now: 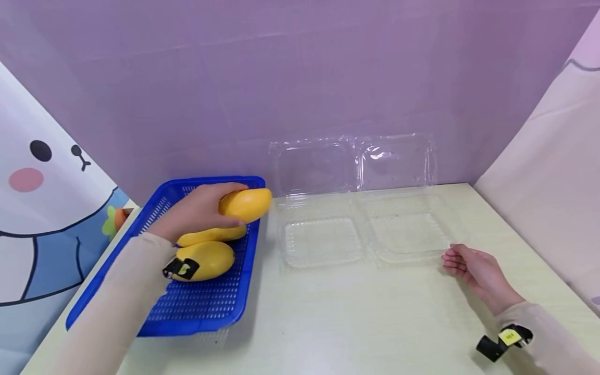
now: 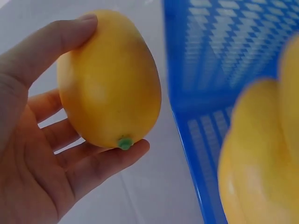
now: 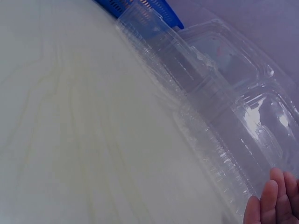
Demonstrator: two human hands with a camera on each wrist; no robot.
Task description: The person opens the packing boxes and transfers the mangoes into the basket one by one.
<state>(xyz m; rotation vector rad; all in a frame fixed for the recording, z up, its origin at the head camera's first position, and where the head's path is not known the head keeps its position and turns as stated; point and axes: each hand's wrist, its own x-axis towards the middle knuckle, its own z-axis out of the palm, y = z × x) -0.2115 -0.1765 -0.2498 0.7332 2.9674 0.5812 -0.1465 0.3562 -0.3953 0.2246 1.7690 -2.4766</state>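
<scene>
My left hand (image 1: 203,208) holds a yellow mango (image 1: 248,204) above the far right part of a blue basket (image 1: 248,260). In the left wrist view the thumb lies over the mango (image 2: 112,79) and the fingers support it from behind; its green stem tip shows. Below the hand, more yellow mangoes (image 1: 208,261) lie in the basket, partly hidden by the forearm. My right hand (image 1: 478,271) is at the near right corner of a clear plastic container (image 1: 412,255), fingers loosely bent. Whether the fingertips touch its rim is hard to tell.
Two clear containers stand side by side, lids raised against the purple backdrop (image 1: 309,78); the left container (image 1: 323,263) is nearer the basket. Pale table surface (image 1: 337,317) lies in front of them. Patterned cloth (image 1: 42,208) hangs at the left side.
</scene>
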